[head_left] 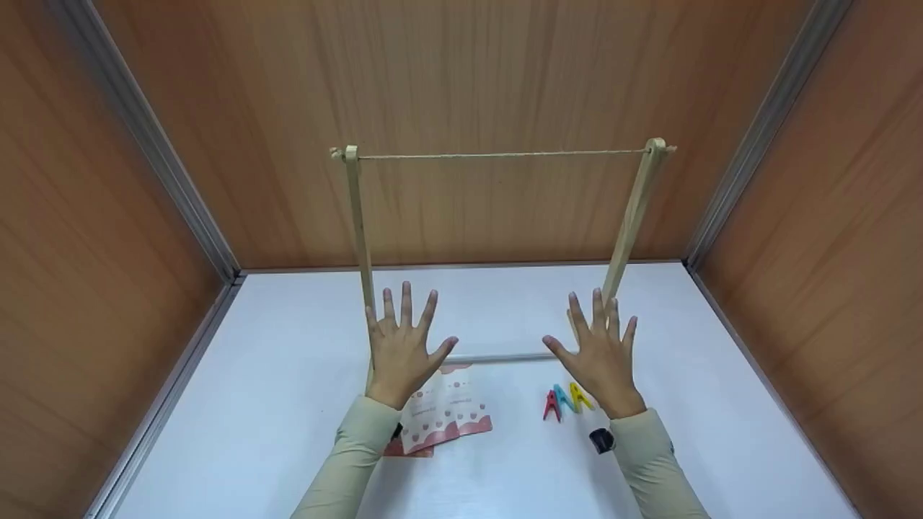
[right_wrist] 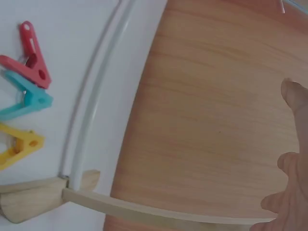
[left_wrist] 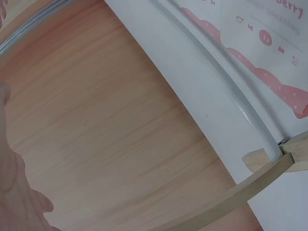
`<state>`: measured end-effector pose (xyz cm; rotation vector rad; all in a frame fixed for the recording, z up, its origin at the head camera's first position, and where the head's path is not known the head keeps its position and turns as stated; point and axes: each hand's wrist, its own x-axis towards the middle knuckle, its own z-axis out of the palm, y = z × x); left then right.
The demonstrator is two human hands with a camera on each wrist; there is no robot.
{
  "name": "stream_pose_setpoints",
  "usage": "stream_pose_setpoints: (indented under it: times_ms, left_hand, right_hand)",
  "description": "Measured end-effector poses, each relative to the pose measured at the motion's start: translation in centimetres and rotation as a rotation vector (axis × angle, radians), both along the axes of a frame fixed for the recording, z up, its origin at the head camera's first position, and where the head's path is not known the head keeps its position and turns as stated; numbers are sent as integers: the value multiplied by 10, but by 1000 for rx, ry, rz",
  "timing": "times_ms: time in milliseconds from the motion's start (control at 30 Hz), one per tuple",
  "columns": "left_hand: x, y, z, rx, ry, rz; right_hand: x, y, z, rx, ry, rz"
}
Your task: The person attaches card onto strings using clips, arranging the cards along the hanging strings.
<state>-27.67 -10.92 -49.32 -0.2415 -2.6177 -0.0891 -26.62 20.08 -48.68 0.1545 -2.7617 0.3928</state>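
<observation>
Both hands are held up with fingers spread and nothing in them. In the head view my left hand (head_left: 400, 357) overlaps the left post of a wooden frame (head_left: 359, 216), and my right hand (head_left: 600, 360) overlaps the lower right post. A string (head_left: 497, 155) runs between the tops of the posts. Below the left hand lie overlapping white sheets (head_left: 440, 414) with pink wavy edges and small prints, partly hidden by the wrist. Beside the right wrist lie three clothespins: red (head_left: 551, 406), blue (head_left: 564, 398) and yellow (head_left: 580, 396).
A white bar (head_left: 505, 357) joins the frame's posts low down. The white table (head_left: 288, 404) is enclosed by a wood-grain back panel (head_left: 497, 209) and side panels (head_left: 815, 216) with metal corner rails (head_left: 155, 137).
</observation>
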Motion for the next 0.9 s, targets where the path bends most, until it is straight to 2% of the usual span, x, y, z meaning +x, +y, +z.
stream_pose_setpoints:
  times_ms: [167,433,733,900]
  left_hand:
    - [3,-5,-5,66,-14,-35]
    - [7,-15,-25,234,-52,-82]
    - [11,-24,-47,319,-156,-77]
    - [14,-27,-61,371,-173,-84]
  right_hand:
    - [2,-2,-6,-109,12,16]
    - [7,-2,-21,-336,16,63]
    - [12,2,-44,-397,12,43]
    - [16,8,-55,-439,-96,-4]
